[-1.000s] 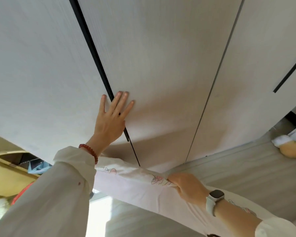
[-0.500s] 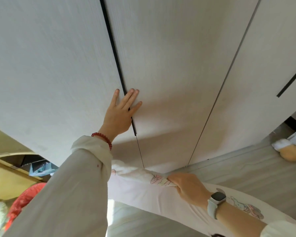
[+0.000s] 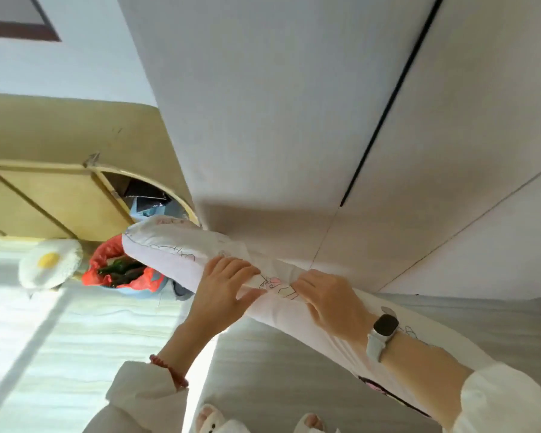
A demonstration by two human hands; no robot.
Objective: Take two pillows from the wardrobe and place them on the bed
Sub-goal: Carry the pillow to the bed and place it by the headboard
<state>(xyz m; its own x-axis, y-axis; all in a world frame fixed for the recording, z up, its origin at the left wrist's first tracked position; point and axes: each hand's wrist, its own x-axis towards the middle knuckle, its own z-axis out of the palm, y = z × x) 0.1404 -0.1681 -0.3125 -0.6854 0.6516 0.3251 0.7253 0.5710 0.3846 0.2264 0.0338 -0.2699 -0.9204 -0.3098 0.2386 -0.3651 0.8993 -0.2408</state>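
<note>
A pale pink pillow (image 3: 169,251) with cartoon line drawings stretches from the lower right up to the left, in front of the shut wardrobe doors (image 3: 278,120). My left hand (image 3: 222,289) grips its upper edge near the middle. My right hand (image 3: 328,303), with a white watch on the wrist, holds the same edge just to the right. The pillow's far end points left toward a red-lined bin. The bed is out of view, and I see only this one pillow.
A bin with a red bag (image 3: 119,270) stands on the floor to the left, beside a fried-egg cushion (image 3: 49,264). Behind them is a yellow wooden cabinet (image 3: 53,201). My slippers (image 3: 213,423) show at the bottom on the pale wood floor.
My left hand has left the wardrobe door and dropped onto the pillow beside my right hand. The view has swung left, bringing the bin and cabinet into sight.
</note>
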